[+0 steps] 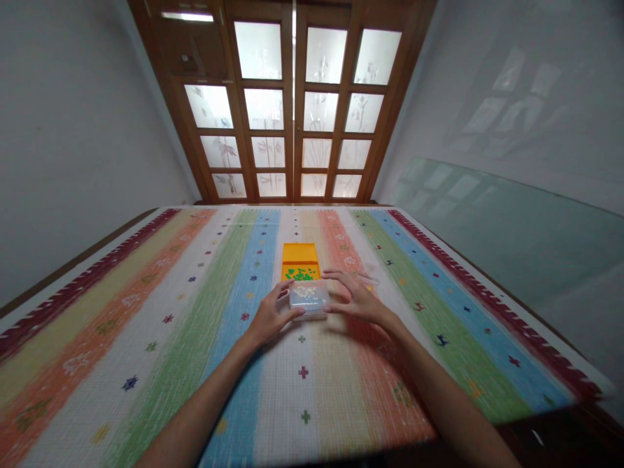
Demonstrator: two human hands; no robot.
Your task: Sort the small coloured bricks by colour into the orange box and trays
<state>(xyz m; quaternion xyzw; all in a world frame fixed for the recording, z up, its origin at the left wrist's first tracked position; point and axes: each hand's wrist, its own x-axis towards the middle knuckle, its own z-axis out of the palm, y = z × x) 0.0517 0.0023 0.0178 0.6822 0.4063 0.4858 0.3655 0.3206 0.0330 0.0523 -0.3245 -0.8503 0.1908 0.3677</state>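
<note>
A small clear plastic box [309, 297] with pale pieces inside sits on the striped cloth, just in front of an orange tray [300, 255] that holds several small green pieces [299, 274]. My left hand [270, 318] grips the clear box at its left side, thumb and fingers curled round it. My right hand [357, 299] holds its right side, fingers reaching over the far edge. A faint clear lid-like piece [369, 275] lies just right of my right hand.
A striped, multicoloured cloth [195, 338] covers the table. Wooden doors with frosted glass panes [292, 104] stand beyond the far edge. A pane of glass [511, 227] leans on the right wall. The table's right edge [575, 383] runs close by.
</note>
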